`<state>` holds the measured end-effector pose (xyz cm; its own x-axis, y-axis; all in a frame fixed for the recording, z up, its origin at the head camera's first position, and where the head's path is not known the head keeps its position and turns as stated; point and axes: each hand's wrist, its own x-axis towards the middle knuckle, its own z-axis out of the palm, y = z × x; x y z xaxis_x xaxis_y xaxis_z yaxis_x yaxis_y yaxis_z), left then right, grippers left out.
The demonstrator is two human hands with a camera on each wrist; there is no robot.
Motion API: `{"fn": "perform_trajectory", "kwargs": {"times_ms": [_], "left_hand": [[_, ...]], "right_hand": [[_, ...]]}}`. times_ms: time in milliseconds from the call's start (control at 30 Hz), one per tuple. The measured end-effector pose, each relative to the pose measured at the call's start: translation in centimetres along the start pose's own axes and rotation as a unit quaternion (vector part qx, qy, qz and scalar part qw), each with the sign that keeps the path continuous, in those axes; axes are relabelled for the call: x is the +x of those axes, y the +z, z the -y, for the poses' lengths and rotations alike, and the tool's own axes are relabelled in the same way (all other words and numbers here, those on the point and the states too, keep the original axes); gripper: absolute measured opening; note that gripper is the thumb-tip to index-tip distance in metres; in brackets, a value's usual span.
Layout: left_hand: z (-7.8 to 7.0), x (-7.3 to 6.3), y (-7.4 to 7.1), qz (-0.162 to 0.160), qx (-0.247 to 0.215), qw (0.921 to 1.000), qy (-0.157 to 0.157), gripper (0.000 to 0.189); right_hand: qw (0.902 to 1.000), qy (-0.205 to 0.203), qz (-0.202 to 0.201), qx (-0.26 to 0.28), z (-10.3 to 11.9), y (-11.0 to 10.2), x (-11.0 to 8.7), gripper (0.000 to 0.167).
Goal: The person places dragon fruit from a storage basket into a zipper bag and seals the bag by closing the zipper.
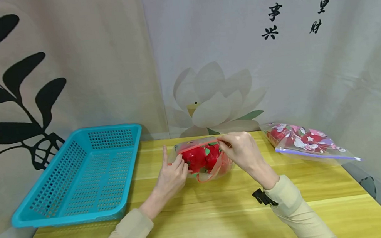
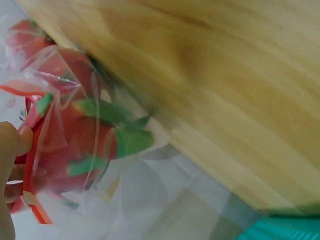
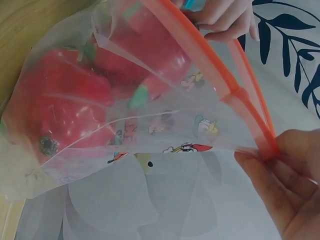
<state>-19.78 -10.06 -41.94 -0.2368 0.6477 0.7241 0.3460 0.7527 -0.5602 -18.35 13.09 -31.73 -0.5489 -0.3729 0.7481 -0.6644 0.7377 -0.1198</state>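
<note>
A clear zip bag (image 3: 200,131) with an orange-red zip edge and small cartoon prints lies at the middle back of the table. Inside are several red fruit-like pieces (image 1: 195,160) with green leafy tips; their exact kind is unclear through the plastic. My left hand (image 1: 173,175) pinches the zip edge at the left, one finger pointing up. At the other end, my right hand (image 1: 244,152) pinches the zip's corner between thumb and fingers. Between the hands the bag's mouth gapes, as the right wrist view shows.
To the left stands a blue perforated plastic basket (image 1: 131,171). Another zip bag (image 1: 308,141), with a purple zip and red patterned contents, lies at the back right. A printed curtain (image 1: 119,72) hangs behind the wooden table (image 1: 215,221).
</note>
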Motion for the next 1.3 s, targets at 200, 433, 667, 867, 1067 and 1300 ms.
{"fn": "perform_trajectory", "kwargs": {"times_ms": [200,433,667,867,1067,1300], "left_hand": [[-0.9,-0.6,0.1,0.001,0.015,0.9998,0.010,0.037],[-2.0,-0.3,-0.1,0.015,-0.009,0.9916,0.128,0.042],[-2.2,-0.1,-0.5,0.160,-0.013,0.9771,0.140,0.037],[-2.6,0.3,-0.4,0.172,0.001,0.9801,0.099,0.063],[-2.5,0.2,0.1,0.152,-0.013,0.9841,0.091,0.057],[-2.3,0.3,0.4,0.157,-0.026,0.9844,0.074,0.063]], "right_hand": [[1.0000,0.006,0.006,-0.004,0.1,0.0,0.1,0.010],[0.9999,-0.005,-0.007,-0.011,0.2,0.2,0.4,0.006],[1.0000,-0.005,0.000,-0.005,0.6,0.3,0.5,0.010],[1.0000,-0.005,0.002,-0.001,0.7,0.5,0.4,0.011],[1.0000,-0.002,0.002,0.001,0.6,0.5,0.2,0.009],[1.0000,0.004,0.006,-0.002,0.5,0.4,0.2,0.009]]}}
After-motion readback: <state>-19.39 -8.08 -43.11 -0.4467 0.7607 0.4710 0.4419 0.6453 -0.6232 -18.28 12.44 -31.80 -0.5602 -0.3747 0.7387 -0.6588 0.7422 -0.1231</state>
